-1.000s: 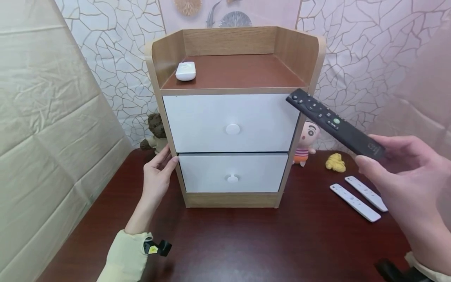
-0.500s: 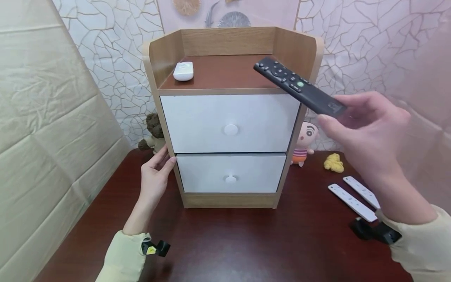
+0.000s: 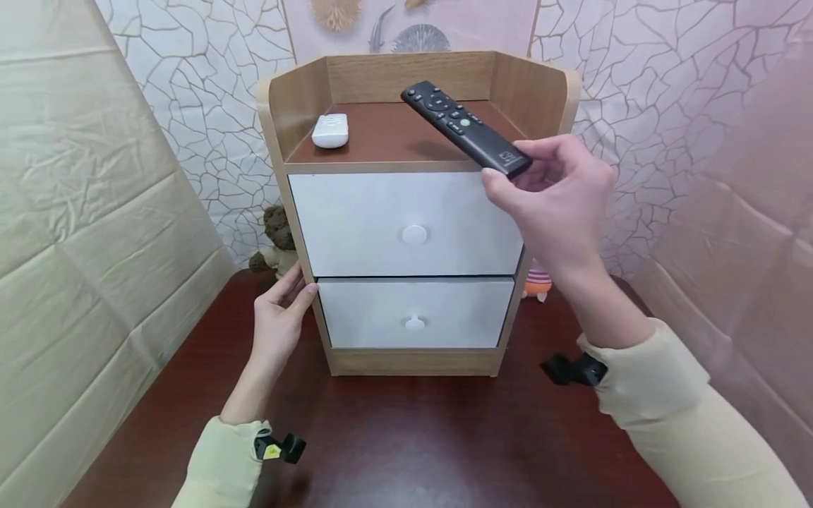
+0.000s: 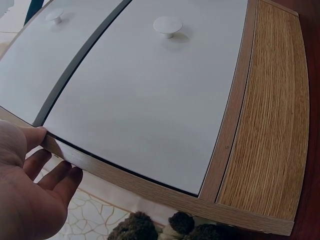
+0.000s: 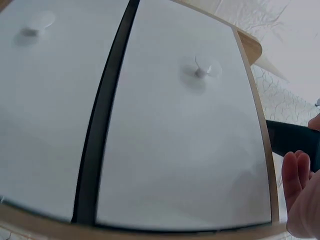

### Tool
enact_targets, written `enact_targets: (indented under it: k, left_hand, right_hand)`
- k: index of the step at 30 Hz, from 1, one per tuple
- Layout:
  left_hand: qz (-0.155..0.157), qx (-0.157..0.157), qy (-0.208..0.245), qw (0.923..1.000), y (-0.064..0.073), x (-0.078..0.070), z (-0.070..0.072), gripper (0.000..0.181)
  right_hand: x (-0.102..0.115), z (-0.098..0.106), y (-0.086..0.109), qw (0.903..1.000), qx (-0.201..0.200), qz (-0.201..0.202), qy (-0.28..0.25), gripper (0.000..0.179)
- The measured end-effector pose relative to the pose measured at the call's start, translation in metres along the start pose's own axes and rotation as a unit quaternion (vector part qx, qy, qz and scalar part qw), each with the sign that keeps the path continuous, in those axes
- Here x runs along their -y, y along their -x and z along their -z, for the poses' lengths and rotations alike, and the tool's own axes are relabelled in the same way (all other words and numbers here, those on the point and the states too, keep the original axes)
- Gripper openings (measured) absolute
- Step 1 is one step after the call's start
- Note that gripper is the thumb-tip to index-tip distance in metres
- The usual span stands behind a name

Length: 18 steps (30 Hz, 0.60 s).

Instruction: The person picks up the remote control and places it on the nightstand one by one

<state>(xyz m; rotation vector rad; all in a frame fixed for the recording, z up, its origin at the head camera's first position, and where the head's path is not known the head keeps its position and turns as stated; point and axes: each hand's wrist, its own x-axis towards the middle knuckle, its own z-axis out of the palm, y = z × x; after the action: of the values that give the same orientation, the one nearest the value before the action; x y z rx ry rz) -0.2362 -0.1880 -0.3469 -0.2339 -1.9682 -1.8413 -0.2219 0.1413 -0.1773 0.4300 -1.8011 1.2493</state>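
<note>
A black remote control (image 3: 466,127) is tilted over the front of the top shelf, its button side up. My right hand (image 3: 559,190) pinches its near end between thumb and fingers; the right wrist view catches only part of that hand and the dark remote (image 5: 290,137). My left hand (image 3: 278,317) grips the left side edge of the small wooden cabinet (image 3: 416,361), thumb on the front edge and fingers round the side. The left wrist view also has this hand (image 4: 35,185) at the wooden edge, beside the gap between the two white drawers.
A white remote-like object (image 3: 331,131) lies at the left of the brown shelf (image 3: 394,144). Both drawers, upper (image 3: 356,226) and lower (image 3: 362,310), are closed. A brown teddy bear (image 3: 278,229) sits behind the cabinet's left side; a doll (image 3: 538,282) is partly hidden at its right.
My right hand has carried the black remote left and up, from right of the cabinet to above its shelf. The left hand stays on the side edge.
</note>
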Motion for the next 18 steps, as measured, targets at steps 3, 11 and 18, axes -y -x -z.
enact_targets:
  k: [3, 11, 18]
  left_hand:
    - [0.002, 0.002, -0.004, 1.0000, 0.000, -0.001, 0.000, 0.052]
    - [0.004, 0.004, -0.007, 1.0000, 0.000, -0.001, 0.002, 0.052]
    - [0.001, 0.006, -0.011, 0.9999, 0.000, -0.001, 0.001, 0.052]
  right_hand:
    - [0.004, -0.015, -0.003, 0.9996, -0.009, 0.027, -0.006, 0.032]
    - [0.016, -0.048, -0.023, 0.9975, -0.010, 0.068, 0.015, 0.028]
    - [0.027, -0.068, -0.038, 0.9960, 0.046, -0.020, 0.074, 0.032]
